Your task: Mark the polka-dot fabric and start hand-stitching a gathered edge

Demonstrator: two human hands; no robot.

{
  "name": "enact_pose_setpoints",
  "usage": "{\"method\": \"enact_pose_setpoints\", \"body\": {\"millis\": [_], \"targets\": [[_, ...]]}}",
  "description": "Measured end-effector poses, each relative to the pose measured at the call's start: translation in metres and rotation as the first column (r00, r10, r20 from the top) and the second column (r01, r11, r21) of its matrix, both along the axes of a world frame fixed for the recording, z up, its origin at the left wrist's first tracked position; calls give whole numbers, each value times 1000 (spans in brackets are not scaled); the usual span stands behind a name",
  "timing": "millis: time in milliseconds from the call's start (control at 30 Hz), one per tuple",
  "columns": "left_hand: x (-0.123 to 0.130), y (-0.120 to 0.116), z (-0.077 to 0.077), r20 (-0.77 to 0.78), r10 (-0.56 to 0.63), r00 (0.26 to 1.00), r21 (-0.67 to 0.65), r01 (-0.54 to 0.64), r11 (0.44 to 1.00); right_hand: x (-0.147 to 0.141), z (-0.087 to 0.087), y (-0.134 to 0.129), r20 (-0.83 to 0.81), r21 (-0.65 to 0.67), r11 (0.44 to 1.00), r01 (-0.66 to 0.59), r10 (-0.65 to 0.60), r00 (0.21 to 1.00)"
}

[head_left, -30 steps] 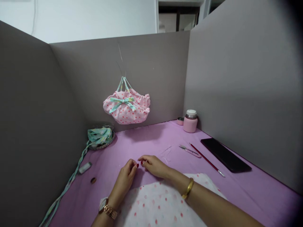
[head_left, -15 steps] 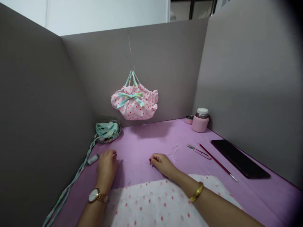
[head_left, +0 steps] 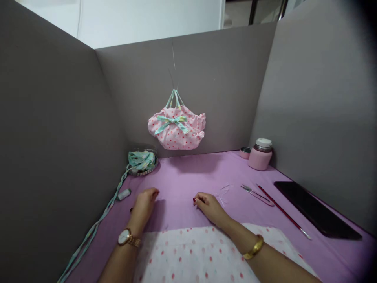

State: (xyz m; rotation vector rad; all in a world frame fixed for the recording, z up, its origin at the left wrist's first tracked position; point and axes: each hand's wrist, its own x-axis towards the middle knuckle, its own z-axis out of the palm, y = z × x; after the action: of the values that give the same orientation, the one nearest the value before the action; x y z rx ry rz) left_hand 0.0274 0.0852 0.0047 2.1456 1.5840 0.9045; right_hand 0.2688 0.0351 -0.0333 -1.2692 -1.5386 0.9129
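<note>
My left hand (head_left: 146,202) hovers above the purple cloth left of centre, its thumb and fingers pinched together. Across from it, my right hand (head_left: 210,207) is also closed in a pinch, resting near the cloth. Anything between either set of fingertips is too small to make out. Dotted white fabric (head_left: 188,255) lies flat in front of me, partly under my right forearm. Loose white threads (head_left: 223,195) lie just beyond my right hand. A small pale block (head_left: 124,194) sits left of my left hand. Part of a dark object (head_left: 131,210) shows beside my left wrist.
A pink dotted, bow-trimmed fabric piece (head_left: 179,137) hangs at the back panel. Green fabric strips (head_left: 141,160) fill a tray at left. Right side: thread snips (head_left: 257,195), red pencil (head_left: 282,210), black slab (head_left: 315,208), pink jar (head_left: 260,157). Grey panels (head_left: 188,67) enclose the table.
The view has turned slightly left, so everything sits further right. My left hand has shifted a little rightward, and a dark object now shows by its wrist. Both pinches stay closed.
</note>
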Motion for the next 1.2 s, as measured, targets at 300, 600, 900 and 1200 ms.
{"method": "enact_pose_setpoints", "body": {"millis": [300,600,900,1200], "targets": [[50,-30,-3,93,-124,988,-9,125,992,-1,0,-1,-27,8,999,-35,35,999],[37,-13,-11,153,-234,960,-160,258,953,-1,0,0,-10,6,1000,7,-7,1000],[1,6,-13,291,-86,953,-348,190,918,5,-4,2,-49,81,988,134,-131,990],[64,-35,-6,343,-270,899,-394,399,828,-22,20,-26,-58,5,1000,-27,27,998]]}}
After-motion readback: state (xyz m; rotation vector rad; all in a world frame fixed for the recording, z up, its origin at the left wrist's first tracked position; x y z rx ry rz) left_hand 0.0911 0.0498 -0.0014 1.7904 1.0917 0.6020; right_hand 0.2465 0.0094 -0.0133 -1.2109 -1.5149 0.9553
